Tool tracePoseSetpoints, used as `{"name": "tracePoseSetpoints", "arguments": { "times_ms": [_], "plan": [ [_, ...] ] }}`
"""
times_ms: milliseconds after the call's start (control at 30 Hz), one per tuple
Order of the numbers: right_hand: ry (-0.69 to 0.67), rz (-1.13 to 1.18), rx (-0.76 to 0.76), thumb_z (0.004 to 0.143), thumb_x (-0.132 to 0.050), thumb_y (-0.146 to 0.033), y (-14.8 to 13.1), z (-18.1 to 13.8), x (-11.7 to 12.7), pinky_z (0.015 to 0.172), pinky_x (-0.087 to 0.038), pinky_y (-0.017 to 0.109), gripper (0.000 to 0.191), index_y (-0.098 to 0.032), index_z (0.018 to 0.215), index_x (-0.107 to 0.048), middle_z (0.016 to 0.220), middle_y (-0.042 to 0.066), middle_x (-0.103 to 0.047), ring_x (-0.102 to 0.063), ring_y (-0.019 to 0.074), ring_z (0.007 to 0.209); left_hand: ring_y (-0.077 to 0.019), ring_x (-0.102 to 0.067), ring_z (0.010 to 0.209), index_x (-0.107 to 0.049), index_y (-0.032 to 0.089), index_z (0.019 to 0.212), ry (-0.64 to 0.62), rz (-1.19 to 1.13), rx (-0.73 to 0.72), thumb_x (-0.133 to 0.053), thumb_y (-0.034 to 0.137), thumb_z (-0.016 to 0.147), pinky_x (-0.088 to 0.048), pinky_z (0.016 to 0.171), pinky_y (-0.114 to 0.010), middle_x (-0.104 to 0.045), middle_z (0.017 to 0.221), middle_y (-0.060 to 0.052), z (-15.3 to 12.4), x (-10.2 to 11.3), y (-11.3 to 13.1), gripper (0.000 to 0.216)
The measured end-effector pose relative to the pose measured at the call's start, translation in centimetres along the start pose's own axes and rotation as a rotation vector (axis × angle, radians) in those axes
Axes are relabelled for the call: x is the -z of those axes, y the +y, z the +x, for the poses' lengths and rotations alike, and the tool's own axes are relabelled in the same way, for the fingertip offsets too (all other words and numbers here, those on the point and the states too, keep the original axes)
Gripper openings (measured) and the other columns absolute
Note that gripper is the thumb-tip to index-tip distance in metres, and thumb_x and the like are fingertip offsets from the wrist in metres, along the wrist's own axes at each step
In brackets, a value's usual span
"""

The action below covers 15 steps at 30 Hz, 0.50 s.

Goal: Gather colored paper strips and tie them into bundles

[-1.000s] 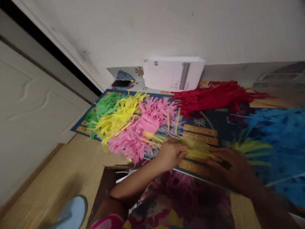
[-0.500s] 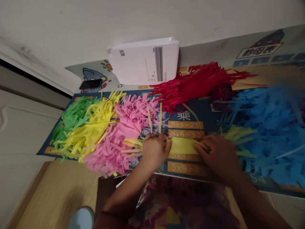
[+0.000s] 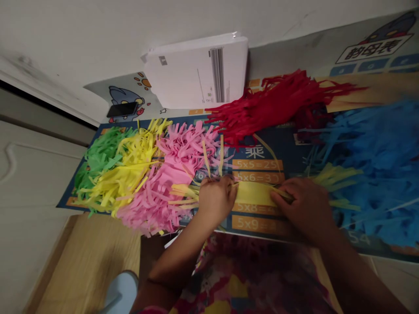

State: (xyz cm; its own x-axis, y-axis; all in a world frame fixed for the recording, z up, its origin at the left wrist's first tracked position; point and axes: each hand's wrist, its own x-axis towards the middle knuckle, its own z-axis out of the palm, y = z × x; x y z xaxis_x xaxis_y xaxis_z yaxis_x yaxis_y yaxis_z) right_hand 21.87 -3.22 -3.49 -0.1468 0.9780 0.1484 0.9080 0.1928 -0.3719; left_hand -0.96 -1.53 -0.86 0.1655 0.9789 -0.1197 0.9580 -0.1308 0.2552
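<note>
1. The left hand [image 3: 218, 196] is curled shut, pinching the left end of a yellow fringed sheet [image 3: 253, 193] where its cut strips begin.
2. The right hand [image 3: 306, 209] lies over the sheet's right end. Its fingers are closed down on the paper, and loose yellow strips fan out past it towards the blue fringe pile [image 3: 376, 165].
3. The sheet sits stretched between the two hands, near the front edge of the multiplication-table mat [image 3: 258, 223] and over its printed sums.
4. Judged by its look, the paper is very light, thin and floppy. The strips would probably tear at the root of each cut, so the uncut middle band is the safest place to grip.
5. A pink fringe pile [image 3: 170, 183] lies just beside the left hand, with yellow [image 3: 131, 170] and green [image 3: 98, 157] piles towards the mat's left edge.
6. A red fringe pile [image 3: 275, 107] lies along the back edge, beside a white paper pack [image 3: 196, 74] and a phone [image 3: 122, 109].
</note>
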Motion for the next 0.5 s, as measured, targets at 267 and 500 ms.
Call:
{"name": "tracePoseSetpoints", "arguments": {
  "times_ms": [267, 500],
  "plan": [
    [0.069, 0.014, -0.089, 0.083, -0.063, -0.035, -0.2, -0.1, 0.1, 0.075, -0.038, 0.041, 0.016, -0.02, 0.088, -0.064, 0.087, 0.009, -0.07, -0.062, 0.0284, 0.082, -0.0266, -0.062, 0.106, -0.066, 0.02, 0.108, 0.24, 0.155, -0.364, -0.058, 0.027, 0.096, -0.042, 0.09, -0.042, -0.071, 0.112, -0.009, -0.1, -0.2, -0.4, 0.016],
    [0.06, -0.064, 0.47, 0.087, -0.055, -0.011, -1.6, -1.3, 2.5, 0.093, -0.032, 0.042, 0.021, -0.019, 0.101, -0.068, 0.104, 0.007, -0.074, -0.064, 0.0244, 0.097, -0.0265, -0.063, 0.099, -0.067, 0.016, 0.108, 0.052, 0.379, -0.75, -0.052, 0.031, 0.096, -0.025, 0.112, -0.06, -0.07, 0.108, -0.011, -1.2, 2.1, 0.3, 0.024]
  ]
}}
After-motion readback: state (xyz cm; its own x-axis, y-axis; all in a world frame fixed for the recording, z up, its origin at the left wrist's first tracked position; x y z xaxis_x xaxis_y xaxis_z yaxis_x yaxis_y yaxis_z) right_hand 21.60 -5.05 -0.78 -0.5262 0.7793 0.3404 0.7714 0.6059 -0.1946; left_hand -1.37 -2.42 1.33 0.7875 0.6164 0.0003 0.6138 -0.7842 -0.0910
